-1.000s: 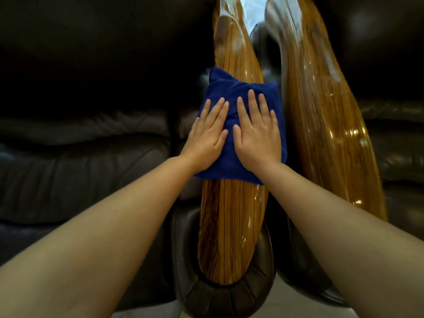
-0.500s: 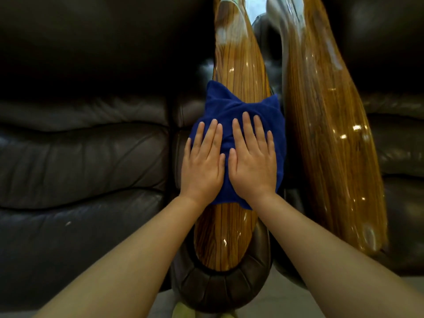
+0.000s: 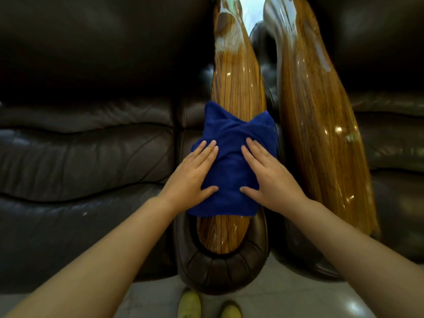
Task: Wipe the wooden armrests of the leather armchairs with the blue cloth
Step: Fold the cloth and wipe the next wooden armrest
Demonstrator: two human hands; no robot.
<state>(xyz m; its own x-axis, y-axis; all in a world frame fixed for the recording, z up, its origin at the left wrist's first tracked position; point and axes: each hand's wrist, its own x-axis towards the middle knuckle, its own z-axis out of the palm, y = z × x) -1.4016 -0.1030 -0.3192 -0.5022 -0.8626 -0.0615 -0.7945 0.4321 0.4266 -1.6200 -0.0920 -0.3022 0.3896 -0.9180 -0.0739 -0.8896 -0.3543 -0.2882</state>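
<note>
A blue cloth (image 3: 231, 161) lies draped over the near half of a glossy wooden armrest (image 3: 236, 83) of the left leather armchair (image 3: 87, 157). My left hand (image 3: 191, 175) presses flat on the cloth's left side and my right hand (image 3: 268, 177) presses flat on its right side, fingers pointing away from me, thumbs pointing inward. The two hands are apart, with cloth showing between them. A second wooden armrest (image 3: 321, 134), on the right leather armchair (image 3: 394, 145), runs alongside, bare and shiny.
The armrest's front end is capped by a dark padded leather roll (image 3: 220, 269). Pale tiled floor (image 3: 284, 301) shows below, with the tips of two yellow shoes (image 3: 190, 306) at the bottom edge. Only a narrow gap separates the two armrests.
Both hands have slid the cloth along the armrest toward me, to near its front end. The hands have spread apart, and the cloth has bunched at its far edge.
</note>
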